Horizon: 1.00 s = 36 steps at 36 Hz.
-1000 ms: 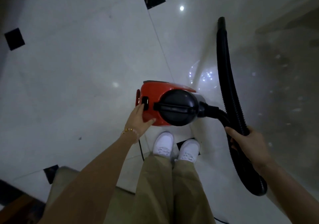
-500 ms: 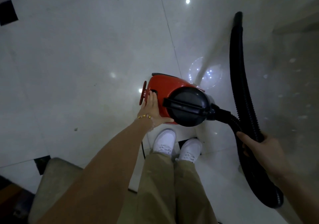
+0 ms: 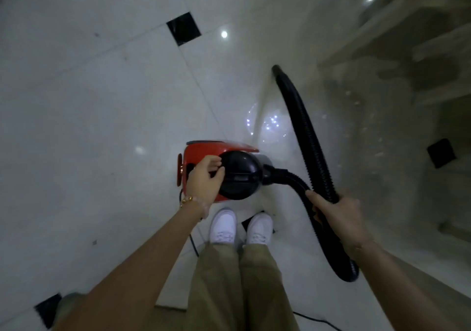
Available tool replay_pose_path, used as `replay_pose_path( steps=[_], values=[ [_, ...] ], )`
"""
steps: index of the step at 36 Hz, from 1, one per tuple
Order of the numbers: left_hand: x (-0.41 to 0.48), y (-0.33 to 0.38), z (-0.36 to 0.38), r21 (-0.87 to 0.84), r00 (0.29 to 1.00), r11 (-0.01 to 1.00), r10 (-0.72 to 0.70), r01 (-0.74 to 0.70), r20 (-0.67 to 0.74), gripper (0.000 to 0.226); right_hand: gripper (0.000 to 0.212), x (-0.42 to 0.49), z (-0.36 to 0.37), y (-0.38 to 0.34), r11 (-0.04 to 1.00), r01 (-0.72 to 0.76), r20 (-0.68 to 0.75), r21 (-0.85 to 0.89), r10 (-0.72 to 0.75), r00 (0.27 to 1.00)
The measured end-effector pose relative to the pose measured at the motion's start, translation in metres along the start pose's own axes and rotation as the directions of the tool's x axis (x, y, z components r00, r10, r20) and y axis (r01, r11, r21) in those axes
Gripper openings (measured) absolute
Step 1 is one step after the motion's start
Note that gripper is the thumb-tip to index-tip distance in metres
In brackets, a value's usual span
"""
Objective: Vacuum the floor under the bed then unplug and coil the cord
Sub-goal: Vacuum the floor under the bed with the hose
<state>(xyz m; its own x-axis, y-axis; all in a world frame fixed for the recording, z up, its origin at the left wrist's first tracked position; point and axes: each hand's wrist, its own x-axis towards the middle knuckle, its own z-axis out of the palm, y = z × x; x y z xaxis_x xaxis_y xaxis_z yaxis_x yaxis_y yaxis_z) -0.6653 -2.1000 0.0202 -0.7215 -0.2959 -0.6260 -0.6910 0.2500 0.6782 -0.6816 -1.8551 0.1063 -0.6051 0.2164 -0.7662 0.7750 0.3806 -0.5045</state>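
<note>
Two hands are at work, both closed on parts of the machine. The right hand [image 3: 339, 216] wraps its fingers round the black ribbed hose [image 3: 309, 137], catching the two runs of it where they pass side by side. The left hand [image 3: 206, 177], a gold bracelet [image 3: 187, 200] at its wrist, grips the top of the vacuum [image 3: 204, 153], fingers and thumb bent toward each other where the red shell meets the black dome [image 3: 239, 175]; what they close on is hidden under the hand. The vacuum sits on the floor [image 3: 102, 101] just ahead of the white shoes [image 3: 223, 226]. Its long axis lies across the view, with a red wheel [image 3: 180, 170] at the left end and the hose port pointing right. From that port the hose curves down through the right hand, loops near the right forearm, then runs up and away. Its open end points at the far side of the floor, beside a pale edge. A thin black cord [image 3: 193, 244] shows below the left wrist and passes behind the khaki trousers [image 3: 229, 279]. A similar thin line shows at the bottom edge, its ends cut off. The surface to the right is dim and speckled and hard to make out.
</note>
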Motion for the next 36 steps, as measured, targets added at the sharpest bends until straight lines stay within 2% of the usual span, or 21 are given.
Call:
replay_pose_path(
  steps=[2,5,7,8,9,11,12,14,15,16,18,20,24,33,36],
  values=[
    [-0.011,0.035,0.022,-0.052,0.988,0.999,0.006,0.003,0.156,0.026,0.017,-0.009,-0.004,0.002,0.999,-0.019,-0.003,0.049,0.019,1.0],
    [-0.023,0.076,0.064,-0.119,0.916,0.987,-0.056,0.112,0.397,0.036,0.017,-0.021,-0.007,0.009,0.993,-0.02,0.003,0.117,0.02,1.0],
    [-0.028,0.093,0.094,-0.169,0.848,0.954,-0.127,0.246,0.514,0.068,0.015,-0.028,-0.009,0.015,0.988,-0.018,-0.012,0.15,0.02,1.0],
    [-0.03,0.101,0.106,-0.197,0.816,0.93,-0.156,0.312,0.556,0.077,0.014,-0.031,-0.01,0.019,0.986,-0.02,-0.013,0.163,0.022,1.0],
    [-0.033,0.11,0.116,-0.233,0.793,0.901,-0.17,0.366,0.586,0.075,0.014,-0.034,-0.011,0.024,0.984,-0.024,-0.01,0.175,0.026,1.0],
    [-0.037,0.125,0.134,-0.321,0.779,0.838,-0.18,0.442,0.601,0.052,0.017,-0.04,-0.013,0.033,0.978,-0.03,0.002,0.208,0.03,1.0],
    [-0.039,0.13,0.142,-0.355,0.781,0.812,-0.184,0.463,0.597,0.049,0.019,-0.041,-0.015,0.038,0.973,-0.032,0.003,0.229,0.032,0.999],
    [-0.044,0.138,0.154,-0.385,0.791,0.797,-0.179,0.465,0.585,0.066,0.025,-0.044,-0.018,0.045,0.966,-0.037,-0.004,0.256,0.039,0.999],
    [-0.047,0.139,0.158,-0.372,0.804,0.817,-0.174,0.44,0.568,0.079,0.029,-0.045,-0.02,0.049,0.966,-0.042,-0.001,0.255,0.044,0.999],
    [-0.049,0.137,0.162,-0.349,0.818,0.846,-0.163,0.404,0.552,0.079,0.036,-0.045,-0.022,0.052,0.97,-0.047,0.003,0.238,0.048,0.999],
    [-0.055,0.134,0.165,-0.321,0.838,0.882,-0.137,0.346,0.528,0.067,0.043,-0.048,-0.027,0.057,0.981,-0.054,0.017,0.184,0.052,0.999],
    [-0.058,0.13,0.167,-0.307,0.845,0.897,-0.123,0.319,0.52,0.054,0.034,-0.05,-0.031,0.063,0.984,-0.055,0.034,0.17,0.05,0.998],
    [-0.063,0.127,0.174,-0.241,0.84,0.91,-0.177,0.339,0.512,0.056,0.02,-0.055,-0.034,0.072,0.983,-0.058,0.055,0.174,0.049,0.997],
    [-0.074,0.137,0.194,-0.038,0.803,0.941,-0.266,0.337,0.533,0.059,0.021,-0.062,-0.039,0.08,0.959,-0.117,0.075,0.258,0.101,0.992],
    [-0.076,0.142,0.198,-0.017,0.806,0.944,-0.272,0.33,0.526,0.057,0.033,-0.061,-0.043,0.082,0.948,-0.122,0.087,0.293,0.101,0.991]
  ],
)
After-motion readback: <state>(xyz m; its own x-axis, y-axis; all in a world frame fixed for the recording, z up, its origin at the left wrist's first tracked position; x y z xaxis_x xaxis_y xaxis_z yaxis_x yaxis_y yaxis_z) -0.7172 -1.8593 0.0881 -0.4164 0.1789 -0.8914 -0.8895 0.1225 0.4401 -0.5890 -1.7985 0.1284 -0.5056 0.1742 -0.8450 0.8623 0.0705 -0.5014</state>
